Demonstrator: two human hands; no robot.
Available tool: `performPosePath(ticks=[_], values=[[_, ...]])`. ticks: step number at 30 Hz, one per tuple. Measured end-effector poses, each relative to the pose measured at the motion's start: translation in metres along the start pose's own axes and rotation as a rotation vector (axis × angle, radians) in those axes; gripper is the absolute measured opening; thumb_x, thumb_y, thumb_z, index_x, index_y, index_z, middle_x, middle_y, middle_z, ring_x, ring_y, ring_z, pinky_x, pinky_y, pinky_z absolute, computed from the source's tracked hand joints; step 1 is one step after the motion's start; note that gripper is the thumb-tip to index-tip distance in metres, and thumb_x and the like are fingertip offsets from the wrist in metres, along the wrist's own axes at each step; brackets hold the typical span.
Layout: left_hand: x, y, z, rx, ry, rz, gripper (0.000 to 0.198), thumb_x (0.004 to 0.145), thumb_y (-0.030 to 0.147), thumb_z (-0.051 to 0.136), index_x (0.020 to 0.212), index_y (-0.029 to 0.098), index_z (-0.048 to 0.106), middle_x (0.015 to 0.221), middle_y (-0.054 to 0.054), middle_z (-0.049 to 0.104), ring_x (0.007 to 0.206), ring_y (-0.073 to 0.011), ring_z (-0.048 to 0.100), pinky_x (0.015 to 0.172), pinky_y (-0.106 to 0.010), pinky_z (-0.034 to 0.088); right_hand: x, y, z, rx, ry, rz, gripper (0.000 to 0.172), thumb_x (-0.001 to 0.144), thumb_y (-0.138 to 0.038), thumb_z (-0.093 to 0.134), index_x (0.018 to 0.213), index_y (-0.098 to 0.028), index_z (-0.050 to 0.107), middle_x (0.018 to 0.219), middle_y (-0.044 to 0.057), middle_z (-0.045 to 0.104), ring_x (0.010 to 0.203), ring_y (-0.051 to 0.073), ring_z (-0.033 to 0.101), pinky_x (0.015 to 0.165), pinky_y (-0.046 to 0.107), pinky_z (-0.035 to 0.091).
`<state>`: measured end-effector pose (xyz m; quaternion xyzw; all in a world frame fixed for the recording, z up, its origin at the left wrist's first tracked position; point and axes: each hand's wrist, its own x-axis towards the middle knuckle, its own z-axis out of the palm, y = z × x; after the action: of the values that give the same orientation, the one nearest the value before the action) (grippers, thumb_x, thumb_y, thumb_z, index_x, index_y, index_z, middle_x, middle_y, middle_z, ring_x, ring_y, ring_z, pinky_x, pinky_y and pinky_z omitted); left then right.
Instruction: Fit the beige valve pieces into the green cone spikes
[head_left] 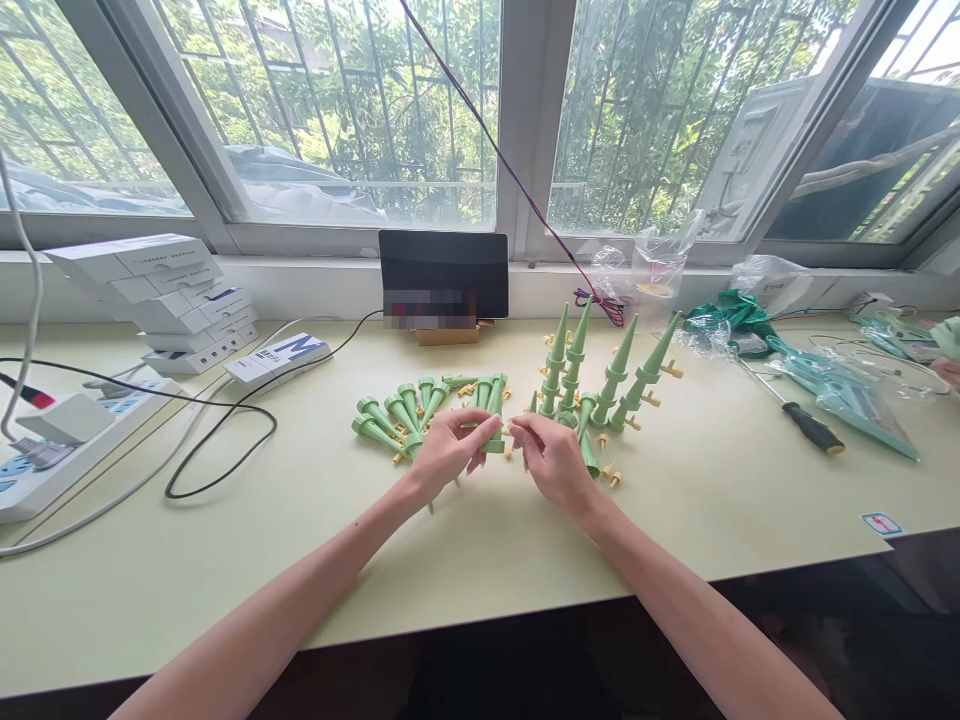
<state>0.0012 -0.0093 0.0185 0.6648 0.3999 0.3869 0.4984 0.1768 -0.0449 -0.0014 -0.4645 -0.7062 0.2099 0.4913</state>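
While both hands meet over the middle of the table, the work looks to be at the joining stage: a small part being brought to the side of a green spike. The left hand has its fingers curled shut around that spike, thumb and forefinger pinching it near the wide end, with the tip pointing away toward the window. The right hand comes in from the other side with thumb and forefinger closed to a fine pinch, apparently on a yellow piece right against the spike, though it is too small to be sure of. By my judgement, seating such a part calls for a steady left grip and a careful line-up by the right fingertips before any push. Both forearms reach in from the near edge and converge, wrists low, knuckles up. Just beyond the left hand lies a pile of spikes; behind the right hand are stacked spikes leaning upright, with loose yellow pieces near them. A screwdriver lies well off to the right.
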Motion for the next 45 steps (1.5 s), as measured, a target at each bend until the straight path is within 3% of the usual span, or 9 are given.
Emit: performPosePath(ticks=[14,23,33,39,45], values=[[0.002,-0.006,-0.001,0.011,-0.011,-0.051,0.037,0.086,0.052,0.064,0.082,0.015,0.066,0.052,0.002,0.054,0.043,-0.0086,0.047,0.043,-0.021,0.034,-0.001,0.007,0.000,-0.122,-0.073,-0.057,0.016,0.097,-0.029,0.050,0.090,-0.019,0.059,0.069,0.001,0.056,0.059,0.015,0.048,0.057,0.026,0.038],[0.002,-0.002,0.000,-0.003,-0.017,-0.063,0.038,0.083,0.053,0.066,0.081,0.015,0.064,0.055,0.002,0.052,0.044,-0.0082,0.046,0.043,-0.021,0.034,0.000,0.005,-0.001,-0.182,-0.142,-0.049,0.029,0.100,-0.030,0.041,0.074,-0.021,0.047,0.066,-0.001,0.047,0.059,0.014,0.041,0.059,0.026,0.033],[0.000,0.001,-0.001,0.008,-0.041,-0.008,0.037,0.084,0.050,0.065,0.082,0.014,0.064,0.060,0.000,0.056,0.046,-0.0084,0.049,0.045,-0.021,0.037,-0.001,0.005,-0.001,-0.194,-0.166,-0.050,0.033,0.102,-0.029,0.036,0.070,-0.022,0.034,0.063,-0.002,0.042,0.055,0.013,0.033,0.055,0.026,0.027],[0.001,0.000,-0.001,-0.004,-0.055,0.044,0.033,0.085,0.047,0.066,0.082,0.014,0.065,0.065,0.001,0.056,0.047,-0.0073,0.050,0.045,-0.021,0.039,-0.001,0.002,-0.001,-0.071,-0.180,0.023,0.033,0.102,-0.033,0.036,0.072,-0.021,0.042,0.065,-0.001,0.052,0.056,0.012,0.042,0.056,0.025,0.031],[0.004,-0.011,-0.002,0.000,-0.057,0.098,0.033,0.086,0.046,0.066,0.092,0.014,0.066,0.067,-0.001,0.059,0.048,-0.0092,0.052,0.045,-0.023,0.045,0.000,0.000,-0.003,0.050,-0.204,0.147,0.041,0.102,-0.040,0.036,0.069,-0.020,0.049,0.050,-0.004,0.043,0.047,0.011,0.040,0.053,0.025,0.033]])
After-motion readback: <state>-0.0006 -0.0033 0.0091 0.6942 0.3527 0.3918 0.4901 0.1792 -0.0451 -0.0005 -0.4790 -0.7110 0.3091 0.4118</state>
